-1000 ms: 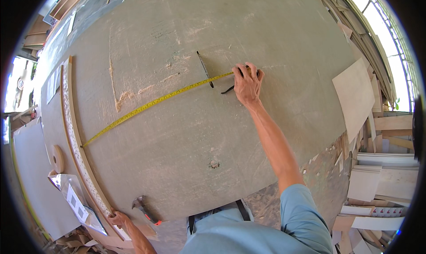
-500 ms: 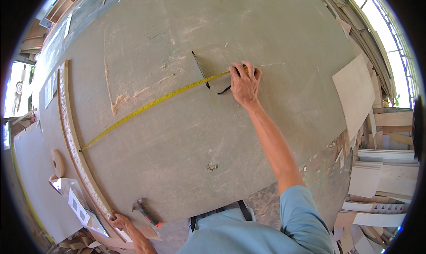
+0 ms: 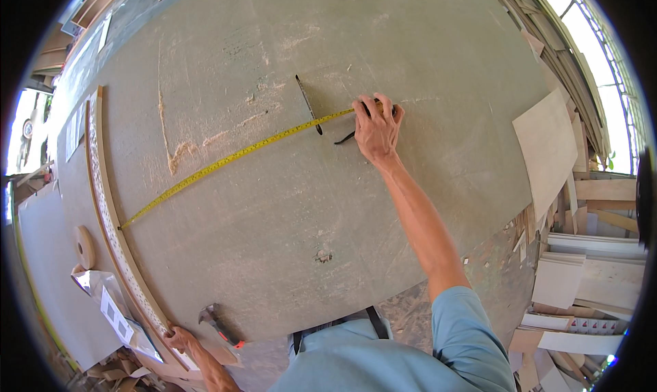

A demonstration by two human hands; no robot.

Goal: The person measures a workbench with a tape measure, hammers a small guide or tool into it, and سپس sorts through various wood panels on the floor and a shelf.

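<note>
In the middle of the large grey-brown board (image 3: 246,269), my right hand (image 3: 378,131) is closed over a tape measure, whose dark case is mostly hidden under my fingers. Its yellow blade (image 3: 236,158) runs out to the left, and the end of it reaches a long, narrow speckled strip with wooden edges (image 3: 104,187). A black wrist strap (image 3: 345,138) sticks out beside my right hand. Just left of that hand, a dark pen (image 3: 306,99) lies with the blade across its lower part. My left hand (image 3: 182,340) is wrapped round the strip's near end.
Near the board's front edge lies a hammer (image 3: 217,323) with a black and red handle. Left of the strip are a roll of tape (image 3: 85,247) and a clear plastic package (image 3: 120,317). Stacked sheets and offcuts (image 3: 558,279) stand at the right, with a pale panel (image 3: 547,149) leaning there.
The view has shifted slightly, so things at the left appear a little further left and higher. Both hands keep their holds, and the blade stays extended to the strip.
</note>
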